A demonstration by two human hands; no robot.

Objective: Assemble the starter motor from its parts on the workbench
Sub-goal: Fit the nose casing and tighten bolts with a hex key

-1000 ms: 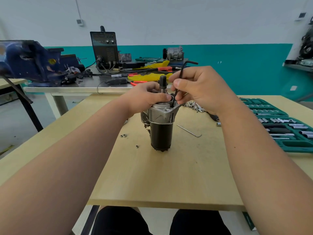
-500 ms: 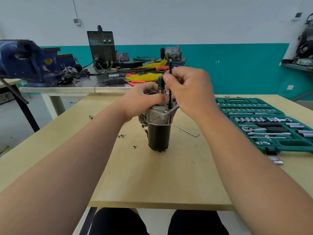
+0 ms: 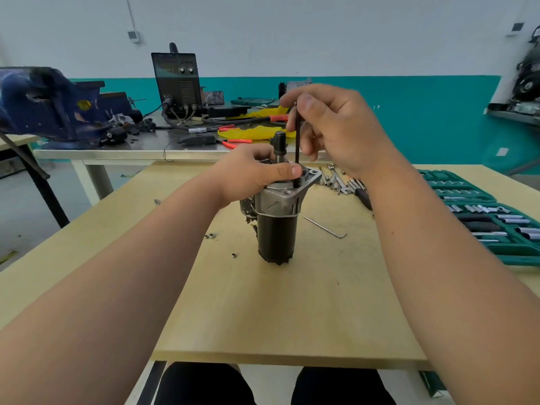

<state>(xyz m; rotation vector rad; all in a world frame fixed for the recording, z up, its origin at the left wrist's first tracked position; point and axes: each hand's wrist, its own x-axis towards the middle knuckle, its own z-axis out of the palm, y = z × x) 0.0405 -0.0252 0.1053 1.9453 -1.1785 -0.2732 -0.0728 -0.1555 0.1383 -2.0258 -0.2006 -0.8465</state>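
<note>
The starter motor (image 3: pixel 276 232) stands upright on the wooden workbench (image 3: pixel 263 311), black body below and silver housing on top, its shaft (image 3: pixel 279 146) pointing up. My left hand (image 3: pixel 251 173) grips the silver housing, thumb across its top edge. My right hand (image 3: pixel 333 127) pinches a black hex key (image 3: pixel 297 147) held vertically, its lower tip down in the housing flange beside the shaft. The key's top end is hidden in my fingers.
A second hex key (image 3: pixel 324 227) lies right of the motor. Small nuts (image 3: pixel 209 236) and a tiny bushing (image 3: pixel 233 255) lie to its left. A green socket set (image 3: pixel 491 217) sits at the right, loose wrenches (image 3: pixel 336 179) behind. A blue vise (image 3: pixel 49 103) and a welder (image 3: pixel 176 83) stand on the far table.
The hex key went from tilted with its bent end sticking out to upright in the flange. My right hand rose and turned above it. My left hand stayed on the housing.
</note>
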